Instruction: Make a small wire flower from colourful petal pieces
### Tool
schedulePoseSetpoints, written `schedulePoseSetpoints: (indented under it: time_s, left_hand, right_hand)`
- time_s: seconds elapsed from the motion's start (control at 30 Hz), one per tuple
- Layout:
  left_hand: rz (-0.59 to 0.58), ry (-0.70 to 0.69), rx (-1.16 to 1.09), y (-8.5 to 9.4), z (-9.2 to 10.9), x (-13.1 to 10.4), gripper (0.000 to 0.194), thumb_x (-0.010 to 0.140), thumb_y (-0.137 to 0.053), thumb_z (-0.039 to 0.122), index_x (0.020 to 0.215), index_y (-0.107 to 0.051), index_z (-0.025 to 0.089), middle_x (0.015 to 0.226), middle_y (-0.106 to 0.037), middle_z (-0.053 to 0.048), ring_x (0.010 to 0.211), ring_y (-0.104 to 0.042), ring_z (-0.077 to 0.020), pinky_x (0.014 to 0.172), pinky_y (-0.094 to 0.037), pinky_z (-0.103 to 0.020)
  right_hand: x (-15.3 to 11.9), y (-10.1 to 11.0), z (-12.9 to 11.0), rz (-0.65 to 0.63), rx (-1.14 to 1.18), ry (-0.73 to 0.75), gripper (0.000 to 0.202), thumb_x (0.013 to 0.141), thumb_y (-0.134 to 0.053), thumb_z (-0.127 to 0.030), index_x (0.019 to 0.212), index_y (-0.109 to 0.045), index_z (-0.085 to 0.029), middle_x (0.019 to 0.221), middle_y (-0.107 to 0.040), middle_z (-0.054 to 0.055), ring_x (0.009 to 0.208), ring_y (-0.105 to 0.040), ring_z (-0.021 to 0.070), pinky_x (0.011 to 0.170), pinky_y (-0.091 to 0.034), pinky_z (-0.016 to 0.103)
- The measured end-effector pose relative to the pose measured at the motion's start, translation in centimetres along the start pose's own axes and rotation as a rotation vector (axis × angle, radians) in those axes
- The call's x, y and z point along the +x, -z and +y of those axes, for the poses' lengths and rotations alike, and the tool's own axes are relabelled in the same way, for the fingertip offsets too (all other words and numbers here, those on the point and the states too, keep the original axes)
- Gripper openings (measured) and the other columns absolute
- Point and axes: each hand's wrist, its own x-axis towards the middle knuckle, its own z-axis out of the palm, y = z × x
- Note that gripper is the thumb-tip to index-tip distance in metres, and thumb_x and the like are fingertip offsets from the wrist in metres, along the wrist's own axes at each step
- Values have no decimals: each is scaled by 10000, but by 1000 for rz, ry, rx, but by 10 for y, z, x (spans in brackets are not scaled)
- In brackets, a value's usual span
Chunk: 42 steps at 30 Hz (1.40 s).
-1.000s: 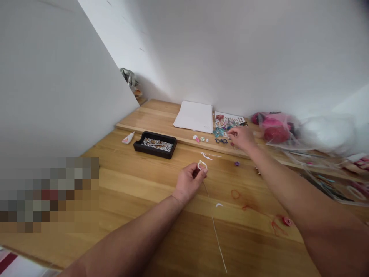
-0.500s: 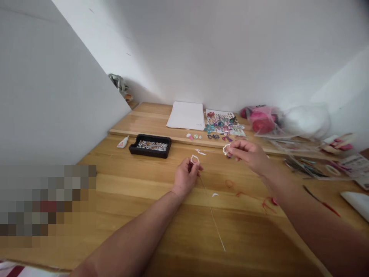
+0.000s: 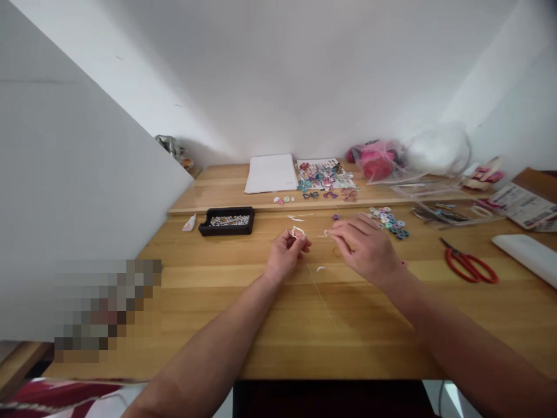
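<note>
Between the thumb and fingers of my left hand [image 3: 282, 257] is a small white wavy-edged outline piece [image 3: 298, 231], held upright above the table. A thin pale thread [image 3: 319, 292] trails below that hand. My right hand [image 3: 369, 248], a short way to the right, pinches a small white piece [image 3: 326, 233] at its fingertips; most of it is hidden by the fingers. A white crescent-shaped scrap [image 3: 321, 269] lies on the wood between the hands. Thin white strips [image 3: 296, 218] lie just beyond them.
A black tray of beads [image 3: 226, 222] and a glue bottle [image 3: 189, 223] stand left. Right are thread bobbins [image 3: 394, 223], red-handled scissors [image 3: 470, 266] and a cardboard box [image 3: 528, 197]. Behind, on a raised board, lie white paper [image 3: 270, 173], colourful flower pieces [image 3: 322, 177] and bagged yarn [image 3: 378, 167].
My right hand has moved closer to my left, and the white piece in it has turned and shows less. The view has shifted, bringing the whole scissors and the bobbins into sight.
</note>
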Motion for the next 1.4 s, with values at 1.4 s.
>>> schedulePoseSetpoints:
  time_s: [1.4]
  left_hand:
    - [-37,-424,470,-13,-1,-20,39,807,-635,194,776,-628,172,694,-650,-1,593,-567,-86,564,-448,-195]
  right_hand:
    - [-31,-38,-12,-30,915,-583,175,833,-673,-319,964,-701,-207,903,-720,47,792,-648,167,720,-515,303]
